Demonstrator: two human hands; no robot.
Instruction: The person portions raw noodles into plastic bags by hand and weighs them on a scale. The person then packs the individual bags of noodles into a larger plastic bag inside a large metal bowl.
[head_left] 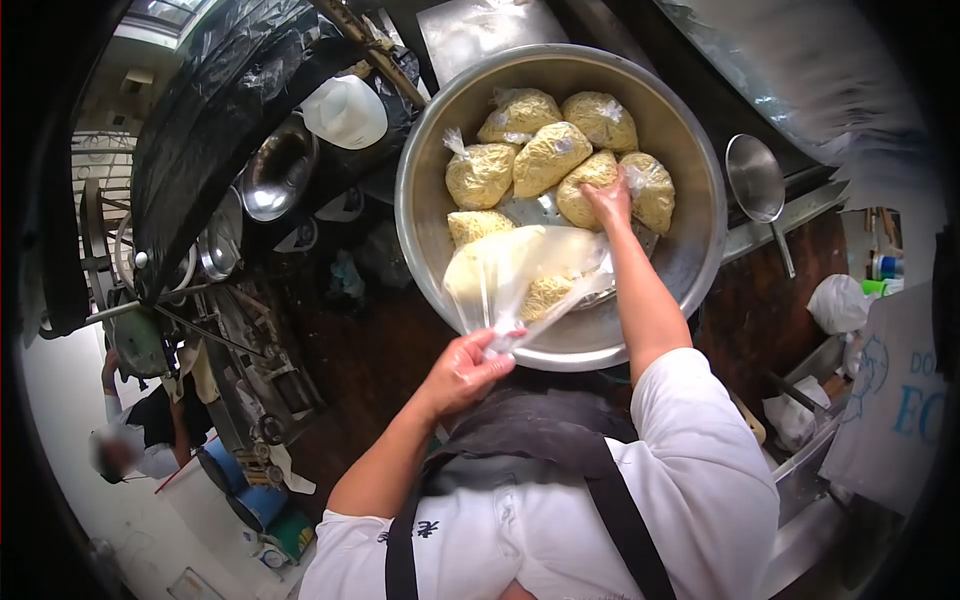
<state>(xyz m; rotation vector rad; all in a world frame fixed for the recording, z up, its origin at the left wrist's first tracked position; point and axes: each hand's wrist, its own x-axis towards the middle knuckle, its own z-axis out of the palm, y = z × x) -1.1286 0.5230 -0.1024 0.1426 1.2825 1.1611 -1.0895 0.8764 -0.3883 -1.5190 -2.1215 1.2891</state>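
Observation:
A large metal basin (415,215) in front of me holds several clear knotted bags (551,158) packed with fine yellowish strands, perhaps noodles. Near the basin's front rim, my left hand (468,370) is closed on the gathered end of a clear plastic bag (500,285). That bag spreads over the near part of the basin, with something pale in it. My right hand (608,203) reaches inside the basin, its fingers round the top of a filled bag (578,192) on the right side. The fingertips are partly hidden.
A metal ladle (757,180) lies right of the basin. Left stand a white plastic jug (345,112) and metal bowls (280,175). Black plastic sheeting (215,110) hangs at the upper left. Another person (150,445) is at the far left, beyond some machinery (255,350).

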